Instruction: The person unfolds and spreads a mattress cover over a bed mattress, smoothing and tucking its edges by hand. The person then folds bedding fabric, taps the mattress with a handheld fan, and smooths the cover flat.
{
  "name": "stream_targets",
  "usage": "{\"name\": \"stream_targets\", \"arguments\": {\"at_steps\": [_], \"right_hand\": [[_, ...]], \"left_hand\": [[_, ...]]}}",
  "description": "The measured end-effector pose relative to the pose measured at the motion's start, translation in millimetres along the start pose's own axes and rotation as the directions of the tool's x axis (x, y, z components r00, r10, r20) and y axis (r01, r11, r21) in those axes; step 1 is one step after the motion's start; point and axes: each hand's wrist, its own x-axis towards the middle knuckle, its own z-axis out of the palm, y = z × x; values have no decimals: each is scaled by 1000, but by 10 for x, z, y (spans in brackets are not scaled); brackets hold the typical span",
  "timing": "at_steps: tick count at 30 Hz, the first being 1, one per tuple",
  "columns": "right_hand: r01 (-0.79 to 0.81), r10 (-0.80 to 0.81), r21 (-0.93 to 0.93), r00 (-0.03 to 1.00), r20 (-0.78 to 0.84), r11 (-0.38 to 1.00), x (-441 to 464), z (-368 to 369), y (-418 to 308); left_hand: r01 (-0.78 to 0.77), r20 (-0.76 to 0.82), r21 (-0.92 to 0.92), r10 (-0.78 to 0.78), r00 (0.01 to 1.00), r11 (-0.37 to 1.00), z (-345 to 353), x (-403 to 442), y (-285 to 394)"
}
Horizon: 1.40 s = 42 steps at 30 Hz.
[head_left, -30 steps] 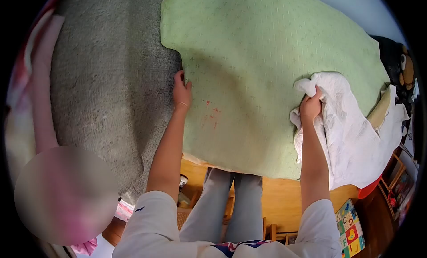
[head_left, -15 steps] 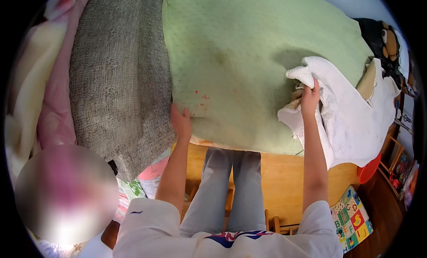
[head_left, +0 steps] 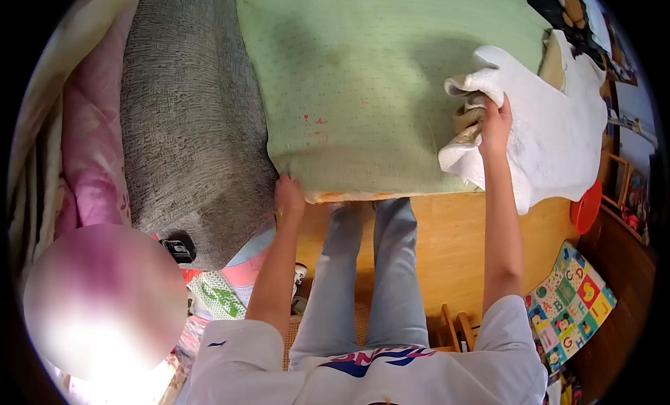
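A pale green sheet (head_left: 391, 77) covers the bed-like surface in front of me, with small red marks near its left side. My left hand (head_left: 289, 197) is at the near left corner of the sheet, fingers closed on its edge and partly hidden. My right hand (head_left: 496, 129) is wrapped round a bunched fold of a thick white cloth (head_left: 558, 140). This cloth lies crumpled over the right side of the sheet, its beige underside showing in the folds, and hangs past the near edge.
A grey woven cover (head_left: 188, 112) lies along the left, with a small black device (head_left: 179, 248) on its near end. Pink bedding (head_left: 98, 140) is farther left. A red bucket (head_left: 586, 207) and a colourful alphabet mat (head_left: 572, 300) are at the right, above the wooden floor (head_left: 447, 251).
My left hand has closed at the sheet's corner; its fingers were looser before. My right hand still holds the white cloth, whose gripped fold has shifted. The whole view has moved slightly.
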Motion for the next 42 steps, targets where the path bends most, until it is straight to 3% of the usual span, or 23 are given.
{"name": "stream_targets", "arguments": {"at_steps": [5,7,15,20,21,23,24,25,26,27,28,31,32,34,35,37,38,40,41,42], "right_hand": [[-41,42,-99,999,10,994,-216,86,-219],[-32,32,-131,999,-3,991,-260,84,-300],[15,-17,-81,1000,-22,997,-279,393,-767],[34,-37,41,996,78,999,-554,1147,-1458],[25,-12,-80,988,156,996,-636,1342,-1586],[143,-96,-137,948,304,980,-747,1806,-1584],[174,-143,-49,915,377,984,-778,2065,-1408],[220,-157,-82,869,469,972,-862,2274,-1311],[563,-503,-15,751,428,826,-887,2504,-968],[452,-357,-96,802,478,887,-1006,2624,-672],[357,-230,-168,832,505,919,-1165,2609,-452],[67,160,-397,845,510,915,-1598,2379,95],[-51,316,-481,813,489,875,-1707,2263,295],[192,14,-376,876,481,906,-1960,2109,1054],[188,26,-380,870,492,906,-2024,2031,1058],[78,260,-468,746,613,881,-2137,1901,1022],[79,262,-466,740,620,881,-2182,1874,978],[0,432,-504,516,740,864,-2243,1811,869],[1,432,-503,511,743,864,-2234,1775,820],[-89,432,-437,412,802,895,-2219,1728,777]], "left_hand": [[-25,67,126,17,998,992,-15,-393,-255],[-70,19,185,67,998,980,92,-463,-372],[-28,187,253,-21,982,967,383,-256,-590],[13,260,278,-89,961,960,208,-224,-461],[-5,278,247,-66,958,969,92,-240,-382],[-33,298,223,-36,954,974,16,-201,-331],[19,338,-41,-4,941,999,16,-151,-346],[78,370,-300,41,928,951,7,-98,-333],[71,372,-299,47,927,952,-43,-79,-273],[185,402,-666,139,905,723,-159,-76,-177],[299,391,-888,231,891,350,-290,-85,-78],[289,333,-926,167,928,243,-658,-124,391],[293,335,-926,158,929,240,-608,-35,402],[257,353,-906,264,898,336,-466,149,414],[268,358,-905,251,899,330,-443,180,468],[371,482,-839,229,846,398,-435,211,567],[373,480,-841,221,849,393,-468,195,603],[341,417,-801,49,908,493,-523,123,658],[342,415,-801,44,909,491,-472,122,582],[183,230,-793,8,973,580,-404,126,428]]}}
